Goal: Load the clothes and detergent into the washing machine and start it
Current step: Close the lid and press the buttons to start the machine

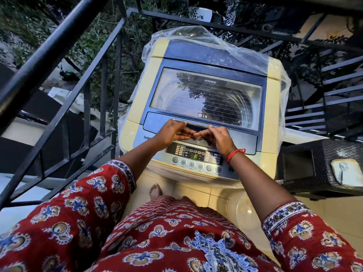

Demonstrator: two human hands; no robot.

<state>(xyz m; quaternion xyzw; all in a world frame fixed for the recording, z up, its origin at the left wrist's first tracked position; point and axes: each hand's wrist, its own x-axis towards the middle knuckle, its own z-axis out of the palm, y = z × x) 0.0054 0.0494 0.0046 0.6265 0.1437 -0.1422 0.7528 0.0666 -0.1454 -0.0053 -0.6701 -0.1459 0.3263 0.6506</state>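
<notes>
A cream and blue top-loading washing machine (137,95) stands in front of me, its glass lid (204,95) closed and lying flat. Both my hands rest on the lid's front handle strip (198,124). My left hand (172,132) lies flat with its fingers curled over the handle's edge. My right hand (218,138), with a red thread at the wrist, does the same beside it. The control panel (196,156) just below my hands is lit and shows a green character. No clothes or detergent are in sight; glare on the glass hides the drum's contents.
Clear plastic sheeting (196,38) drapes the machine's back and sides. A black metal railing (82,79) runs along the left, stairs (324,99) on the right. A dark wicker stand (318,165) sits at the right. A translucent tub (245,209) lies on the tiled floor by my feet.
</notes>
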